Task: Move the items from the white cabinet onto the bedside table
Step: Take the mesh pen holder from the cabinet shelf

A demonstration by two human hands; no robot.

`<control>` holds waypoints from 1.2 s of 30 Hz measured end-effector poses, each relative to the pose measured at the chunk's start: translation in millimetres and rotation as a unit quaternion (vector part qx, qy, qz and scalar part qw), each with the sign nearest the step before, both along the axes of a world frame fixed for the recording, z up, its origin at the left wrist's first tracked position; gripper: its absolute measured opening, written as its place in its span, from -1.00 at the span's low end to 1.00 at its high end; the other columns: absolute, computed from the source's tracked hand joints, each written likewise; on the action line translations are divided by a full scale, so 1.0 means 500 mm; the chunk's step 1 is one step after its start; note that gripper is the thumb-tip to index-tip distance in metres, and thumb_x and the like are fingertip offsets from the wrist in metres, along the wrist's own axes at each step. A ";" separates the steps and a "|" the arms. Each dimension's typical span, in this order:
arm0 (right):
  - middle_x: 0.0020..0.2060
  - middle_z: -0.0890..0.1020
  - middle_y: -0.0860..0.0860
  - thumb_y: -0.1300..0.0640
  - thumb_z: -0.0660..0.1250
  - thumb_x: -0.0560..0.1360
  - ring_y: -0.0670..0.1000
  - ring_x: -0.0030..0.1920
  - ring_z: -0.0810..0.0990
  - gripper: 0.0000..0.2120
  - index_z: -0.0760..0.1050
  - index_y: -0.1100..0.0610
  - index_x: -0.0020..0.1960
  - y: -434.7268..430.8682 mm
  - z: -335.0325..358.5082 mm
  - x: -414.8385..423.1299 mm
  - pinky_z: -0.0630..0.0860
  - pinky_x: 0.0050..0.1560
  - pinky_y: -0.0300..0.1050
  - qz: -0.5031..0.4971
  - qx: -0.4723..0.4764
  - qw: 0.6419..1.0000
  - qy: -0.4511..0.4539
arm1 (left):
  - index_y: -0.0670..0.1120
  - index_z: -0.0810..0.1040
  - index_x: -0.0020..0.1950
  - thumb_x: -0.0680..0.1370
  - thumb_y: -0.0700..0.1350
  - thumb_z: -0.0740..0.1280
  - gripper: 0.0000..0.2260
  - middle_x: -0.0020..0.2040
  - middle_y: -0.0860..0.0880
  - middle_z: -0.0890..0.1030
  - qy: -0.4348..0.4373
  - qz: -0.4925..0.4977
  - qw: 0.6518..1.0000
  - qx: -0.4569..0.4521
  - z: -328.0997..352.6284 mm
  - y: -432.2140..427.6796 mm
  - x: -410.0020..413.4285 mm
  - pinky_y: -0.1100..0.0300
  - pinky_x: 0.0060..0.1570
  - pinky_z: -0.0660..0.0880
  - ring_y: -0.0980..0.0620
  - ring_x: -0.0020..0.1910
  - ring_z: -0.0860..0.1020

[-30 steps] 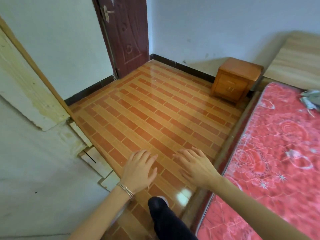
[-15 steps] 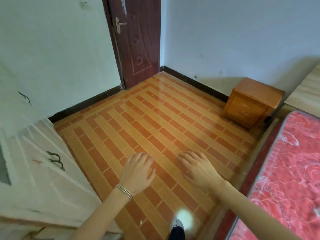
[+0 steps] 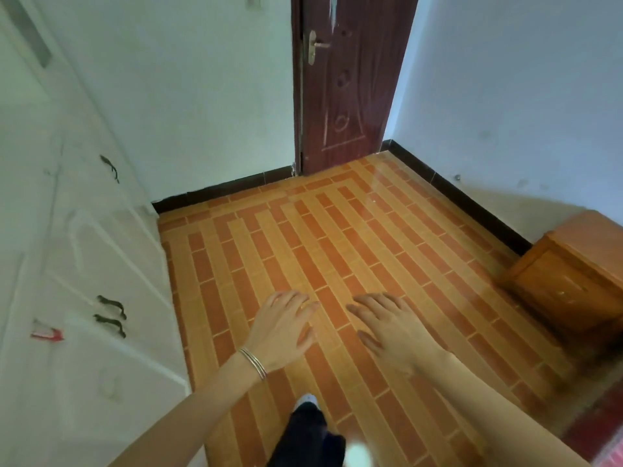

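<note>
1. The left hand (image 3: 281, 328) and the right hand (image 3: 391, 326) hang side by side, palms down, over the tiled floor (image 3: 337, 230); neither touches anything
2. The fingers (image 3: 293, 299) of both hands are spread loosely apart and carry nothing, which suits a person walking between two pieces of furniture, not one in mid-carry
3. The white cabinet (image 3: 84, 264) runs along the left edge of the view, its doors shut, with dark handles (image 3: 111, 313) on the panels; a small red-and-white scrap (image 3: 47, 333) sits against one door, too blurred to name
4. The items to be moved cannot be seen: I judge they lie behind the closed doors, so nothing has yet left the cabinet
5. The bedside table (image 3: 573, 274) stands at the right edge, against the wall and well apart from the cabinet, with the open floor between them; the part of its tabletop in view looks bare
6. A dark trouser leg and a pale shoe (image 3: 306, 399) show at the bottom edge, pointing toward the brown door (image 3: 350, 79) in the far corner
7. My reading is that the task is at its start; the left hand is nearer the cabinet handles, so it is the likelier one to pull a door open
8. The risk later is the walk across the glossy floor with full hands
</note>
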State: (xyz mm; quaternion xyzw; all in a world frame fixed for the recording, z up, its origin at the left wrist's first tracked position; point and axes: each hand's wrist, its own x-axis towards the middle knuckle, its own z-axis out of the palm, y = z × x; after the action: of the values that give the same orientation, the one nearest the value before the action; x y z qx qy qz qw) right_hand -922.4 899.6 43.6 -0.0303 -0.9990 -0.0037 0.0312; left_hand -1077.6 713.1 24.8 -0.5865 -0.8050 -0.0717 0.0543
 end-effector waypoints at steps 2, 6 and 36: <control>0.18 0.54 -0.02 -0.11 0.08 0.48 0.03 0.16 0.52 -0.57 0.43 0.03 0.26 0.039 -0.003 -0.057 0.49 0.13 0.02 0.026 0.011 1.000 -0.003 | -0.03 0.60 0.18 0.50 0.11 0.12 -0.59 0.10 -0.01 0.62 0.010 0.023 1.000 0.002 -0.008 0.027 -0.044 0.04 0.14 0.47 -0.01 0.11 0.54; 0.21 0.53 0.02 -0.11 0.07 0.50 0.06 0.20 0.50 -0.57 0.42 0.04 0.28 0.137 0.018 -0.200 0.46 0.17 0.07 0.069 0.034 0.997 -0.012 | -0.03 0.61 0.16 0.49 0.10 0.15 -0.61 0.07 -0.02 0.62 0.023 0.074 0.997 0.018 -0.009 0.088 -0.159 0.06 0.16 0.31 -0.03 0.09 0.55; 0.20 0.55 -0.02 -0.08 -0.02 0.51 0.00 0.21 0.51 -0.54 0.44 0.01 0.28 0.346 0.116 -1.056 0.38 0.24 0.04 0.495 0.031 0.867 0.041 | -0.04 0.61 0.14 0.47 0.09 0.16 -0.62 0.06 -0.04 0.62 0.080 0.542 0.836 0.026 0.120 0.224 -0.567 0.00 0.11 0.47 -0.09 0.10 0.56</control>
State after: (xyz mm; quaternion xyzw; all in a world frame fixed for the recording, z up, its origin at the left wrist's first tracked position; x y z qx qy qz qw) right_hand -1450.4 1072.7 101.4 0.4689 -0.8802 -0.0180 0.0707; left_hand -1361.2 825.2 84.6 -0.0581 -0.9848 -0.0049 0.1638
